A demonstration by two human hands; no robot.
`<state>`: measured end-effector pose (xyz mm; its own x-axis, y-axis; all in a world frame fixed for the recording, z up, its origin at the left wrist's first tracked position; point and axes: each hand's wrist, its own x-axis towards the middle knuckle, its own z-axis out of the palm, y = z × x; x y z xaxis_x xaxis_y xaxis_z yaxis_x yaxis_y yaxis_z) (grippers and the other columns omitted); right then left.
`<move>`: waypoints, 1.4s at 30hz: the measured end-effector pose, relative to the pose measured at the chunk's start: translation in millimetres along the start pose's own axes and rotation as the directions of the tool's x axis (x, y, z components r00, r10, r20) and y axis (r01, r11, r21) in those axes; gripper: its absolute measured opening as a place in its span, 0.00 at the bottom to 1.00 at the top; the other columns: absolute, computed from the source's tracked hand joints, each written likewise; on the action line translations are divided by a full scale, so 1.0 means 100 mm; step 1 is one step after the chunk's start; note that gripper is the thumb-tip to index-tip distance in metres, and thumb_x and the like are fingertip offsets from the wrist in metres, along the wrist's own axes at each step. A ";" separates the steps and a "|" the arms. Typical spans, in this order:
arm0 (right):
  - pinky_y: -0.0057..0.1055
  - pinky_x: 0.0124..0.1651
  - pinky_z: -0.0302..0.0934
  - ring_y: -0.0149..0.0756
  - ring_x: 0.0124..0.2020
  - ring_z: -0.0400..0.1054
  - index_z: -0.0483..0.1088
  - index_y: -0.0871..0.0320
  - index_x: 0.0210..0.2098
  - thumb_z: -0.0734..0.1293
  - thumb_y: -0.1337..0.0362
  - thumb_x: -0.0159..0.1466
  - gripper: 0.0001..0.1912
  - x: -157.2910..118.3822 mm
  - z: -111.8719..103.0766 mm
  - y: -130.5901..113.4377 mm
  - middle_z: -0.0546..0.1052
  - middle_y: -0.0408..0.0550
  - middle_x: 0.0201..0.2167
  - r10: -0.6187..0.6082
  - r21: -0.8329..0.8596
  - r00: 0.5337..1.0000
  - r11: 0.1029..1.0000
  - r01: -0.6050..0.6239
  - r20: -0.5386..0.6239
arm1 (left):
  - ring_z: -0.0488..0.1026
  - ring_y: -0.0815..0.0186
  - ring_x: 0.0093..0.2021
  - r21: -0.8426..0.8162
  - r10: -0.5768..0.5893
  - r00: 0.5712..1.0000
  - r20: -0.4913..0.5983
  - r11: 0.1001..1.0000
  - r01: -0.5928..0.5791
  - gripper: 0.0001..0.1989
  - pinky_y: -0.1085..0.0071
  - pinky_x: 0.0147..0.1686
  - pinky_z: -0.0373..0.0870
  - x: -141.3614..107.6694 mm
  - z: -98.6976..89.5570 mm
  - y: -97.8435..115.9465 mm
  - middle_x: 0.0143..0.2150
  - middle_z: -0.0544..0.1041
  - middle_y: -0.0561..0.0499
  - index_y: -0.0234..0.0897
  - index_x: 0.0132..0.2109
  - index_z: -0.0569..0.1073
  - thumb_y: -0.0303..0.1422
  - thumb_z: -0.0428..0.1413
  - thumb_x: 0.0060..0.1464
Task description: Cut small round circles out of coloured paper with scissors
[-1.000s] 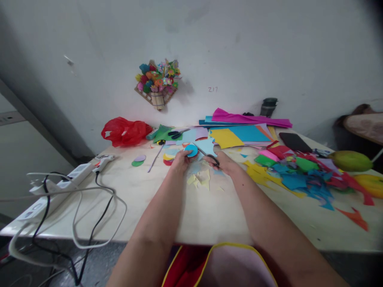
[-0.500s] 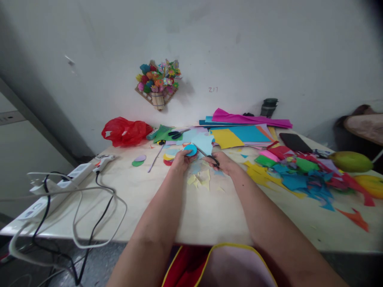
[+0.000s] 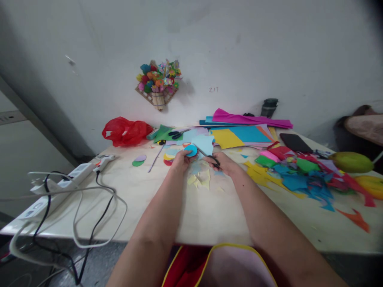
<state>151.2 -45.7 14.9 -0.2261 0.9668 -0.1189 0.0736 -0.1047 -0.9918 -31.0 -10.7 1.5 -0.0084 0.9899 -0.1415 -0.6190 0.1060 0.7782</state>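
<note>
My left hand (image 3: 180,161) pinches a round blue paper disc (image 3: 190,150) above the table. From the right, my right hand (image 3: 225,162) grips black-handled scissors (image 3: 214,160), whose blades point up and left, close beside the disc. Behind the blades shows a pale blue sheet of paper (image 3: 204,141); whether my left hand also holds it I cannot tell. Pale yellow paper scraps (image 3: 200,180) lie below my hands. Just left of my left hand are yellow and red paper discs (image 3: 168,158), partly overlapping.
A second pair of scissors (image 3: 176,134) lies behind, near a red plastic bag (image 3: 125,131). Coloured sheets (image 3: 257,133) are stacked at the back right. Heaped paper scraps (image 3: 308,179) and a green mango-like fruit (image 3: 348,161) sit rightward. A power strip (image 3: 60,189) with cables occupies the left.
</note>
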 end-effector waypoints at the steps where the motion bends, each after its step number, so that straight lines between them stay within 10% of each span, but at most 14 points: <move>1: 0.19 0.13 0.46 0.20 0.11 0.55 0.63 0.58 0.21 0.78 0.64 0.56 0.19 0.00 0.00 0.00 0.67 0.38 0.13 0.008 0.002 1.000 1.000 -0.008 0.002 | 0.82 0.57 0.38 0.004 -0.001 1.000 0.004 1.000 0.001 0.15 0.60 0.46 0.81 0.01 0.00 0.00 0.33 0.80 0.47 0.35 0.42 0.75 0.20 0.58 0.45; 42: 0.21 0.15 0.44 0.27 0.11 0.62 0.63 0.55 0.34 0.69 0.52 0.65 0.15 -0.16 -0.05 -0.10 0.76 0.46 0.17 -0.010 -0.073 0.990 0.997 0.020 0.140 | 0.80 0.61 0.38 -0.091 0.093 0.995 0.033 0.992 -0.090 0.14 0.58 0.50 0.80 -0.01 0.02 0.00 0.32 0.79 0.50 0.34 0.39 0.74 0.17 0.59 0.43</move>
<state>158.9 -58.9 27.3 -0.3606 0.9257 -0.1144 0.1399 -0.0676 -0.9879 -29.6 -11.3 2.2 -0.0397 0.9980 -0.0482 -0.6844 0.0080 0.7290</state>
